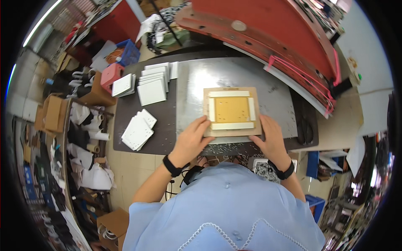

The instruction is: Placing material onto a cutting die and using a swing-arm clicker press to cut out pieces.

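Note:
A square tan board (pixel 233 133) lies on the grey metal plate (pixel 192 79) in front of me. Four pale strips frame its yellow middle (pixel 230 109), which carries a few small dark marks. My left hand (pixel 193 139) grips the board's lower left corner, thumb along the near edge and fingers at the side. At the lower right corner my right hand (pixel 271 138) holds it the same way. Left of the plate are stacks of white cards (pixel 153 90), and nearer me a loose pile of white cards with small holes (pixel 137 131).
A large red machine part (pixel 259 33) slants over the table's far right, with a pink cord (pixel 301 77) along it. Small dark scraps litter the table's near edge. A pink stool (pixel 112 76) and blue crate (pixel 127 52) stand beyond the left side; shelves line the left.

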The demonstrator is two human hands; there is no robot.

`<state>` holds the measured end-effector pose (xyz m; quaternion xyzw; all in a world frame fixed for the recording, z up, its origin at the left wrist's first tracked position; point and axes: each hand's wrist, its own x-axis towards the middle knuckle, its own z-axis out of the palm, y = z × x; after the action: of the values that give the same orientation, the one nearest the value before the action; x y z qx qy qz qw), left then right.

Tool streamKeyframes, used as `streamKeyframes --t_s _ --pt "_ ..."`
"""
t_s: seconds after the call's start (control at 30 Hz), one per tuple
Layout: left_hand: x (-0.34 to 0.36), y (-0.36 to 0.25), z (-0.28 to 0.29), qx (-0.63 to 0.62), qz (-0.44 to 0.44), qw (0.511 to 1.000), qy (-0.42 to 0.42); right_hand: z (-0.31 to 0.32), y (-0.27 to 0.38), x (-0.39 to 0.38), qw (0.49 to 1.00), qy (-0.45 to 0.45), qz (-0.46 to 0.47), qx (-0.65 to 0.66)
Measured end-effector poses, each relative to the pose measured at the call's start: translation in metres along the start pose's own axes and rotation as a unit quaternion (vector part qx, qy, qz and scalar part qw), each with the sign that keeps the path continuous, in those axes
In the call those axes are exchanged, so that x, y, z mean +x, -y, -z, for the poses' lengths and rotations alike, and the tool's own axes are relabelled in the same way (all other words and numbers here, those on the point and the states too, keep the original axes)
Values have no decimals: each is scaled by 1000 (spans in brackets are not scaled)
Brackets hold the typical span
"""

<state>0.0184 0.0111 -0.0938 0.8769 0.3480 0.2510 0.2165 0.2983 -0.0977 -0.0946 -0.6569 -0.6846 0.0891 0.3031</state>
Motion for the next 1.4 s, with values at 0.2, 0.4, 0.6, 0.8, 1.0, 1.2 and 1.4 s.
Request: streamKeyframes --t_s 0.2,0.4,0.6,0.8,1.0,1.2,1.4 --pt "19 12 39 4 16 1000 13 5 5 8 999 13 -43 1" --pt "43 126 105 227 134 962 -70 13 12 3 995 -13 -93 32" --pt "41 189 107 196 288 935 -69 12 25 12 995 -29 -83 47" --pt "38 193 102 166 284 934 -141 7 35 23 994 -36 -76 72" --pt "43 196 99 75 337 931 -122 -1 46 34 996 -29 -27 80" --pt "39 192 125 135 251 950 -130 11 43 28 994 -38 -43 94" --pt "39 181 133 105 224 949 -194 15 32 23 987 -28 -60 146"
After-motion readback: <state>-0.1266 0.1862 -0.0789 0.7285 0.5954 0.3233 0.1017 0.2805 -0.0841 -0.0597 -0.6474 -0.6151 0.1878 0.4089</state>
